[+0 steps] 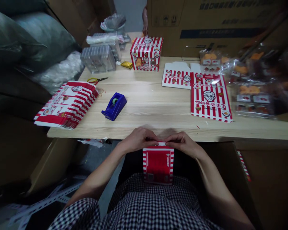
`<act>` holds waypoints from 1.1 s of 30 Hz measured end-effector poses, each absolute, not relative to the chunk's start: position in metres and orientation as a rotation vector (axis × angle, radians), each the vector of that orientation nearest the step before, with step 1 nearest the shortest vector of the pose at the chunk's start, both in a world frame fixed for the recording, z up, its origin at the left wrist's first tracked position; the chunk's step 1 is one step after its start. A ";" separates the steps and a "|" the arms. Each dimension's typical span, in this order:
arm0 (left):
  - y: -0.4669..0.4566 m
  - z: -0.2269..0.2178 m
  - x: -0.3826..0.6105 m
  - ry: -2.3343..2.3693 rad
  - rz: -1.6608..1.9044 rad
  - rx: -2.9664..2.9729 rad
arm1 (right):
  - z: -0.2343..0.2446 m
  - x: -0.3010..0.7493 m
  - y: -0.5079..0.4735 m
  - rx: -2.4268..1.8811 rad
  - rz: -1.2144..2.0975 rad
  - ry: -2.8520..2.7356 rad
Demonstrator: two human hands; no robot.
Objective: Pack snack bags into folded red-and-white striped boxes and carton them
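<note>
A red and white striped cardboard box [158, 164] is held upright against my body, just below the table's front edge. My left hand [142, 138] pinches the left part of its top edge. At the right part of that edge, my right hand [181, 143] has thumb and fingers closed on the cardboard. Both hands' fingertips nearly meet over the box's white top flap. Beyond them on the table, a blue tape dispenser [114, 106] stands to the left. Flat striped cartons [210, 95] lie to the right.
On the wooden table [144, 111] are a stack of flat cartons [66, 103], scissors [97, 80], a yellow packet [126, 65], an assembled striped box [147, 54], clear plastic cases [98, 59] and bagged items [252, 97]. A large cardboard box [206, 28] stands behind. Another person's hand [145, 28] shows at the back.
</note>
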State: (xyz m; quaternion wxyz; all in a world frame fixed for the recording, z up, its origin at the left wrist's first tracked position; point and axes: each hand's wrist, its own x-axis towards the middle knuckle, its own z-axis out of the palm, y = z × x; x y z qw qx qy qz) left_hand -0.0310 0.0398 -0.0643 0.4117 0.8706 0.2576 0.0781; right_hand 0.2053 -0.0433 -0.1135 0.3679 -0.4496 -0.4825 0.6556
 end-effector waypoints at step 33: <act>-0.011 -0.098 -0.063 0.573 0.528 1.993 | -0.099 0.191 -0.109 -1.225 1.225 -1.521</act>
